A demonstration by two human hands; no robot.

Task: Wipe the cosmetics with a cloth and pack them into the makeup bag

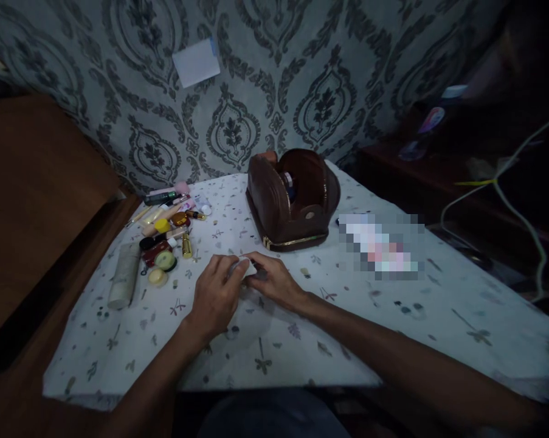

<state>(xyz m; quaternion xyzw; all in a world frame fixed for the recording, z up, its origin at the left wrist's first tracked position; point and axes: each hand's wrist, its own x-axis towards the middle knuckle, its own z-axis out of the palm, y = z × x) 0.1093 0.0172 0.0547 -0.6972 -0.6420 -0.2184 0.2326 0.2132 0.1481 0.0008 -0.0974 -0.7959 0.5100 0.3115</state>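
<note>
My left hand [216, 293] and my right hand [276, 281] meet above the patterned tablecloth [274, 353], in front of the bag. Between them is a small white item [249, 267], mostly covered by my fingers, so its kind does not show. Both hands are closed around it. Just behind stands a brown cosmetic bag [269, 194], unzipped, with a dark bottle [290, 188] inside. To the left lie a grey tube [123, 277], a gold lipstick [186, 246], a small yellowish pot [157, 278], a green-topped jar [165, 261] and several other cosmetics.
A blurred-out pale object [379, 243] lies right of the bag. Brown wooden furniture [41, 182] borders the table at left. On a dark surface at right stands a clear bottle [427, 131], with a pale cable [515, 213] hanging nearby. White paper [196, 62] is on the wall.
</note>
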